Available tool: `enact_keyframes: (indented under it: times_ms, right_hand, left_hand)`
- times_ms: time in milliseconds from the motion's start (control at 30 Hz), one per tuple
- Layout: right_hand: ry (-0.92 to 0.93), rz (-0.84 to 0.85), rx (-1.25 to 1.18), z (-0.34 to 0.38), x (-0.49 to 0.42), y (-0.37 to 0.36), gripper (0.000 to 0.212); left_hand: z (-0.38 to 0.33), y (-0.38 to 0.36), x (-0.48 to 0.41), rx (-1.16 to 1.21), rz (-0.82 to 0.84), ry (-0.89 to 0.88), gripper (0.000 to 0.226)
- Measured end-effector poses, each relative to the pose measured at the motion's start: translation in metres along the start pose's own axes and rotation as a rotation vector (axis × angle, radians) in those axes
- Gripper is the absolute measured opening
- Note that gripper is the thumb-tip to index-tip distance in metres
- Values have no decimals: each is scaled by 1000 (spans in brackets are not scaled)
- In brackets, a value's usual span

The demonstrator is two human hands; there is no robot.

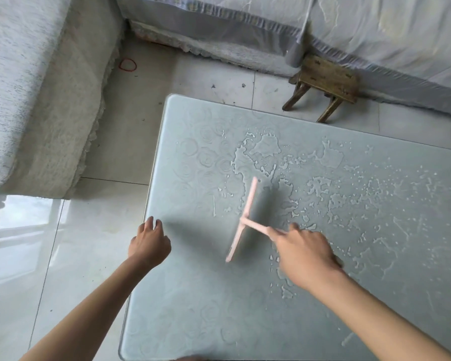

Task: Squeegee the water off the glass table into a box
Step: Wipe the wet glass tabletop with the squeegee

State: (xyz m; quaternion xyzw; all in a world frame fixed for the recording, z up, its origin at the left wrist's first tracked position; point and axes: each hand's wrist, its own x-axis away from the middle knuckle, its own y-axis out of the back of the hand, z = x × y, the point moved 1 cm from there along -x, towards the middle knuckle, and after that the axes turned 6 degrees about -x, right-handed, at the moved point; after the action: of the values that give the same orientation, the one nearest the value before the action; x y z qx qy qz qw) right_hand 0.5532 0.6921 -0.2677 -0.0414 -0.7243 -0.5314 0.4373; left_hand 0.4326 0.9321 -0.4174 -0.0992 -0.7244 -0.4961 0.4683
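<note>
The right hand (305, 254) is holding the thin handle of the pink plastic squeegee (245, 217). Its grip is closed round the handle, with one finger lying along the top. That finger is probably helping to press the long blade down flat. The blade is lying across the pale green frosted glass bench (193, 308), near the middle, and it is facing the left edge. It is looking blurry, so I cannot tell if it is touching the glass.

The spilled water (266, 147) is lying in puddles and drops past the far end of the blade and off to the right. I think most of it is waiting to be pushed. The glass to the left of the blade is looking nearly dry.

The left hand (149, 243) is sitting at the left edge of the bench, its grip loose, with the fingers bent a little and holding nothing. It is probably steadying the person while they lean over. The box is not showing anywhere, so I cannot tell where the water should go. A small wooden stool (323, 84) is standing on the tiled floor past the far side of the bench.
</note>
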Motion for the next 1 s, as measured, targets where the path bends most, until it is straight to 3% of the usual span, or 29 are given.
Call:
enact_keyframes:
  times_ms: [200, 433, 567, 733, 1000]
  right_hand:
    - [-216, -86, -330, -80, 37, -22, 43]
    - [-20, -228, -496, -94, 65, -51, 47]
    - [50, -275, -523, -101, 70, -63, 51]
    - [3, -363, -488, -124, 70, -78, 51]
    - [-14, -295, -519, -139, 55, -105, 46]
  left_hand:
    - [-41, -2, 1, 48, -26, -98, 47]
    - [-146, 4, 15, 688, 129, -261, 40]
    - [-201, 20, 19, 944, 92, -357, 22]
    - [-243, 5, 16, 920, 110, -306, 21]
    - [-237, -26, 17, 709, 114, -164, 30]
